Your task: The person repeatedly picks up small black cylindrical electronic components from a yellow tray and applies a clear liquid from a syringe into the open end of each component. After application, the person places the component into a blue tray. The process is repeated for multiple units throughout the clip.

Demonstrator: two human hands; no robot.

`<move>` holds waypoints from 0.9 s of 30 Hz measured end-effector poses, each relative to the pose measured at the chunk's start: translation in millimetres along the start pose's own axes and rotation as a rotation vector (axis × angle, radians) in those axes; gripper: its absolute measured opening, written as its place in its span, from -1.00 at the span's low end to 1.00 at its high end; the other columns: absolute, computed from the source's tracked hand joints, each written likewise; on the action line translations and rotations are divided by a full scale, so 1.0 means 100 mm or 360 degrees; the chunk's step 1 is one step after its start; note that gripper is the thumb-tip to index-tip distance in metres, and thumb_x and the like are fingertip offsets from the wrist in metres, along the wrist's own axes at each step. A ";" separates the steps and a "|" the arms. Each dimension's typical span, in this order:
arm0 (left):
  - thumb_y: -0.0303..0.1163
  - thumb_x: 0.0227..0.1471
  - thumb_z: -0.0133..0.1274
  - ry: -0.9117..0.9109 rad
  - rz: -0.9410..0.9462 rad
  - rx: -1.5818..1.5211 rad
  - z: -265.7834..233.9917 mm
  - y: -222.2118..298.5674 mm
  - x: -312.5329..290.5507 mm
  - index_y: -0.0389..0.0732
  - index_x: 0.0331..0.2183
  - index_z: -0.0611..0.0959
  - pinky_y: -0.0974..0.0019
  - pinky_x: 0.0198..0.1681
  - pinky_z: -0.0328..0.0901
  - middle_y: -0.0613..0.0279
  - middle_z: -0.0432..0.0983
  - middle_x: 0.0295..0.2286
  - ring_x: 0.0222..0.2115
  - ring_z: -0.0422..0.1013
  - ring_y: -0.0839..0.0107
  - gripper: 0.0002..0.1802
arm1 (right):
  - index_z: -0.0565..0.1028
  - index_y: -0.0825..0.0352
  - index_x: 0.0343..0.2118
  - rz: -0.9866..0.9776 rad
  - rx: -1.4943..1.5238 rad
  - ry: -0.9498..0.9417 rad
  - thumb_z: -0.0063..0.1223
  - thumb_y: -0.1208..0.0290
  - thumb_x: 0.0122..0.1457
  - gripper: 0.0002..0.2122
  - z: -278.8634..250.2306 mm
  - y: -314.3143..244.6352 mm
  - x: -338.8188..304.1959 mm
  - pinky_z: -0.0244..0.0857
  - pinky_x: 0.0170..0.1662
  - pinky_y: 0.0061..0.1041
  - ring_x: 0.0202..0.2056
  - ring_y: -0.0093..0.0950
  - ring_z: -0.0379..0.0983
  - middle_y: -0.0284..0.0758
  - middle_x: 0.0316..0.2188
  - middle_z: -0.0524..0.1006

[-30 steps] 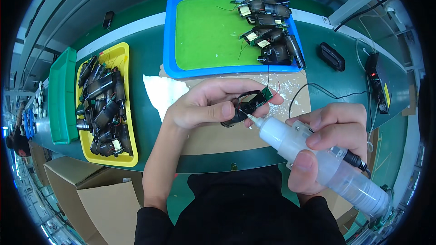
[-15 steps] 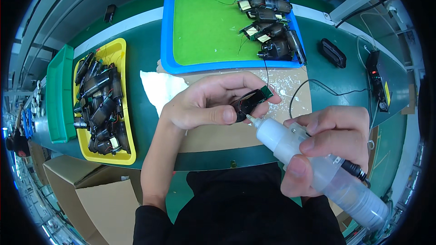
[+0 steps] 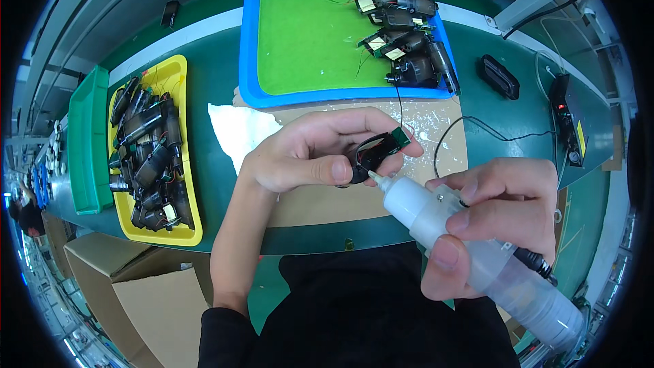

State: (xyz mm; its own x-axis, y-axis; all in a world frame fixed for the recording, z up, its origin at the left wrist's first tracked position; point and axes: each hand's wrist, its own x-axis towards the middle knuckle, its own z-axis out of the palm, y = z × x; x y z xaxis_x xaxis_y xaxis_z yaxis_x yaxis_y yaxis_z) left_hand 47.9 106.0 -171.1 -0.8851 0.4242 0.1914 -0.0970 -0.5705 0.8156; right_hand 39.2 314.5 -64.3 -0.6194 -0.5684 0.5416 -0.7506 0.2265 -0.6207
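Note:
Between the thumb and fingers of my left hand (image 3: 313,153) sits a small black device housing (image 3: 371,157), with a green circuit board at its end and thin wires coming off it. My right hand (image 3: 501,221) is wrapped round a translucent white glue dispenser (image 3: 412,208) with a clear barrel and a black cable. The dispenser's narrow nozzle points up and left, its tip at or very close to the housing's lower edge. Whether any glue is coming out is too small to tell. Both hands are above a brown cardboard sheet (image 3: 334,208).
A blue tray (image 3: 251,54) with a green lining holds several black housings on its right side. At left stand a yellow tray (image 3: 194,211) full of similar housings and a green bin (image 3: 85,143). White cloth (image 3: 238,129), a black case (image 3: 499,78) and a black powered box (image 3: 565,123) lie around.
Both hands stay nearly still, with the nozzle kept against or close to the housing. The view has shifted very slightly; nothing was picked up or let go.

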 end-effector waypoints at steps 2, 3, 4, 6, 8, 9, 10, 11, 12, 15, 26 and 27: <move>-0.01 -0.08 0.19 -0.0008 -0.0003 0.0021 -0.01 0.01 0.00 -0.55 -0.04 0.40 0.22 -0.22 0.26 -0.04 0.43 -0.18 -0.34 0.36 0.33 -0.20 | 0.39 0.31 -0.47 -0.0008 -0.0002 0.0026 0.20 0.45 -0.13 -0.80 0.02 0.00 -0.02 0.55 -0.35 -0.48 -0.53 -0.46 0.48 -0.25 -0.36 0.25; -0.01 -0.08 0.19 -0.0014 -0.0001 0.0034 -0.01 0.01 0.00 -0.55 -0.04 0.40 0.22 -0.21 0.27 -0.06 0.44 -0.17 -0.33 0.37 0.32 -0.19 | 0.39 0.31 -0.47 -0.0013 -0.0001 0.0033 0.20 0.44 -0.12 -0.80 0.03 0.01 -0.02 0.55 -0.36 -0.48 -0.53 -0.47 0.47 -0.25 -0.36 0.25; -0.02 -0.08 0.19 -0.0003 -0.0019 0.0041 -0.01 0.02 -0.01 -0.55 -0.04 0.41 0.21 -0.20 0.27 -0.08 0.44 -0.15 -0.32 0.38 0.32 -0.20 | 0.39 0.31 -0.46 -0.0023 0.0002 0.0028 0.20 0.43 -0.11 -0.80 0.02 0.01 -0.01 0.54 -0.37 -0.49 -0.54 -0.47 0.47 -0.25 -0.37 0.25; -0.03 -0.08 0.19 0.0017 -0.0055 0.0053 0.00 0.03 -0.02 -0.55 -0.03 0.41 0.20 -0.17 0.28 -0.12 0.44 -0.12 -0.31 0.39 0.31 -0.20 | 0.39 0.31 -0.46 -0.0029 0.0006 0.0037 0.19 0.41 -0.09 -0.80 0.02 0.01 -0.02 0.54 -0.38 -0.50 -0.55 -0.47 0.46 -0.25 -0.37 0.25; -0.04 -0.08 0.19 -0.0020 -0.0060 -0.0012 0.00 0.03 -0.02 -0.55 -0.03 0.41 0.19 -0.14 0.29 -0.16 0.44 -0.11 -0.31 0.41 0.30 -0.20 | 0.38 0.31 -0.46 -0.0031 0.0022 0.0059 0.19 0.39 -0.07 -0.80 0.03 0.01 -0.03 0.53 -0.40 -0.51 -0.55 -0.46 0.46 -0.24 -0.37 0.26; -0.04 -0.09 0.20 -0.0039 -0.0063 -0.0045 0.00 0.03 -0.02 -0.55 -0.02 0.41 0.19 -0.12 0.29 -0.18 0.44 -0.11 -0.31 0.41 0.30 -0.20 | 0.38 0.32 -0.45 -0.0035 0.0034 0.0068 0.18 0.37 -0.06 -0.79 0.03 0.02 -0.03 0.53 -0.40 -0.51 -0.55 -0.46 0.46 -0.24 -0.37 0.26; -0.05 -0.09 0.20 -0.0047 -0.0061 -0.0058 0.01 0.03 -0.01 -0.56 -0.03 0.42 0.19 -0.12 0.29 -0.18 0.45 -0.11 -0.31 0.42 0.30 -0.20 | 0.38 0.32 -0.45 -0.0046 0.0057 0.0074 0.18 0.36 -0.05 -0.79 0.03 0.03 -0.03 0.52 -0.40 -0.51 -0.55 -0.45 0.46 -0.23 -0.37 0.26; -0.05 -0.09 0.20 -0.0055 -0.0058 -0.0071 0.02 0.04 -0.01 -0.56 -0.03 0.42 0.18 -0.11 0.29 -0.19 0.45 -0.11 -0.31 0.42 0.31 -0.20 | 0.37 0.32 -0.45 -0.0053 0.0064 0.0075 0.18 0.36 -0.04 -0.78 0.03 0.03 -0.03 0.52 -0.41 -0.51 -0.55 -0.45 0.46 -0.23 -0.37 0.26; -0.05 -0.10 0.21 -0.0064 -0.0056 -0.0084 0.03 0.04 0.00 -0.56 -0.03 0.42 0.18 -0.11 0.30 -0.19 0.45 -0.12 -0.31 0.43 0.31 -0.20 | 0.37 0.32 -0.45 -0.0059 0.0071 0.0074 0.18 0.35 -0.04 -0.78 0.03 0.03 -0.04 0.52 -0.41 -0.51 -0.55 -0.45 0.46 -0.23 -0.38 0.26; -0.06 -0.10 0.21 -0.0030 -0.0056 -0.0058 0.02 0.04 -0.02 -0.57 -0.04 0.43 0.16 -0.10 0.30 -0.19 0.46 -0.12 -0.30 0.43 0.30 -0.20 | 0.36 0.32 -0.44 -0.0060 0.0060 0.0048 0.18 0.34 -0.02 -0.77 0.03 0.04 -0.04 0.52 -0.42 -0.52 -0.56 -0.44 0.45 -0.22 -0.38 0.26; -0.06 -0.11 0.22 -0.0117 -0.0036 -0.0009 0.02 0.06 0.01 -0.57 -0.05 0.44 0.15 -0.12 0.30 -0.20 0.46 -0.13 -0.34 0.43 0.30 -0.21 | 0.34 0.32 -0.42 -0.0043 0.0088 -0.0027 0.16 0.37 -0.02 -0.78 -0.02 0.03 -0.02 0.53 -0.43 -0.51 -0.56 -0.48 0.41 -0.22 -0.37 0.24; -0.07 -0.11 0.22 -0.0135 -0.0016 -0.0021 0.01 0.05 0.00 -0.57 -0.05 0.44 0.16 -0.14 0.30 -0.20 0.46 -0.13 -0.35 0.43 0.30 -0.21 | 0.34 0.32 -0.41 -0.0046 0.0098 -0.0036 0.15 0.37 -0.02 -0.78 -0.02 0.03 -0.02 0.53 -0.43 -0.51 -0.56 -0.48 0.42 -0.22 -0.36 0.24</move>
State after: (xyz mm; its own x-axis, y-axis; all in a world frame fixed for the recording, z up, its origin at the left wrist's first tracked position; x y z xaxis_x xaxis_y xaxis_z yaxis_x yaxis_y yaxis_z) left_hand 47.4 103.8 -166.3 -0.8423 0.4878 0.2292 -0.1124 -0.5749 0.8104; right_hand 37.7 317.9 -66.4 -0.5920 -0.5918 0.5471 -0.7519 0.1611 -0.6393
